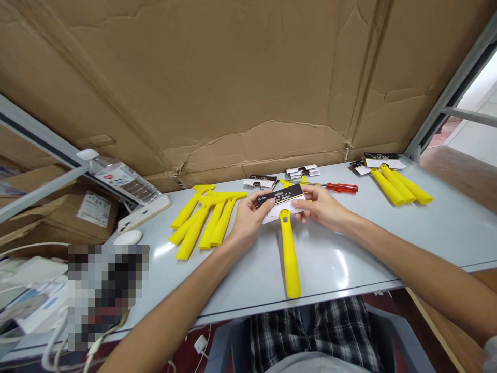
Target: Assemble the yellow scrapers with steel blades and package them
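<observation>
L hand (248, 213) & R hand (323, 206), fingers tight on opp. ends of card (282, 199) atop yellow handle (290, 259); screwdriver (341, 187) nearby

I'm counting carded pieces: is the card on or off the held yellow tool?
On: the card covers the top of the yellow tool, the rest showing below. The left hand and right hand hold the card.
</observation>
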A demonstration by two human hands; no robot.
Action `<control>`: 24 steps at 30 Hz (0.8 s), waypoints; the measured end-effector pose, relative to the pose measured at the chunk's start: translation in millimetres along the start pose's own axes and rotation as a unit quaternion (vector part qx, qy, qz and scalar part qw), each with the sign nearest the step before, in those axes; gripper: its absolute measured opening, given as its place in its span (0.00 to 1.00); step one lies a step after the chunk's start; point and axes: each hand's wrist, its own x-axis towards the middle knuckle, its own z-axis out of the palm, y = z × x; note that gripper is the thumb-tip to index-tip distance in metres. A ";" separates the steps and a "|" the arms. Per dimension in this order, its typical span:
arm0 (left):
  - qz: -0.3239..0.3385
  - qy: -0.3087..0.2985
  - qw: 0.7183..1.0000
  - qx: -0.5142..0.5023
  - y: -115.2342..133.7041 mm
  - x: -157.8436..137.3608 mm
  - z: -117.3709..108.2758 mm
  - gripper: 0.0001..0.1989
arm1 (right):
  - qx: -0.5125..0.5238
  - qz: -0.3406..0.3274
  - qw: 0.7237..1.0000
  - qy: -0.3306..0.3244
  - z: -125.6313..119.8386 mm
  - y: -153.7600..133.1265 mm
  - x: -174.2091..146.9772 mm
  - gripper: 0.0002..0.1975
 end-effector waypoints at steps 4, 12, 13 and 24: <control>0.020 0.037 0.999 0.000 -7.1 3.9 -1.7 0.23 | 0.009 0.006 1.000 -0.010 3.1 8.7 -0.6 0.29; 0.023 0.056 0.998 0.011 -10.9 6.9 -4.9 0.24 | -0.040 0.057 0.997 -0.033 9.8 20.4 -1.1 0.34; 0.018 0.058 0.998 0.016 -9.9 7.9 -6.1 0.24 | -0.041 0.061 0.997 -0.022 9.6 20.7 -0.9 0.36; 0.039 -0.094 0.970 0.219 4.5 17.0 -23.9 0.18 | -0.171 -0.009 0.982 0.074 -1.1 21.1 3.9 0.32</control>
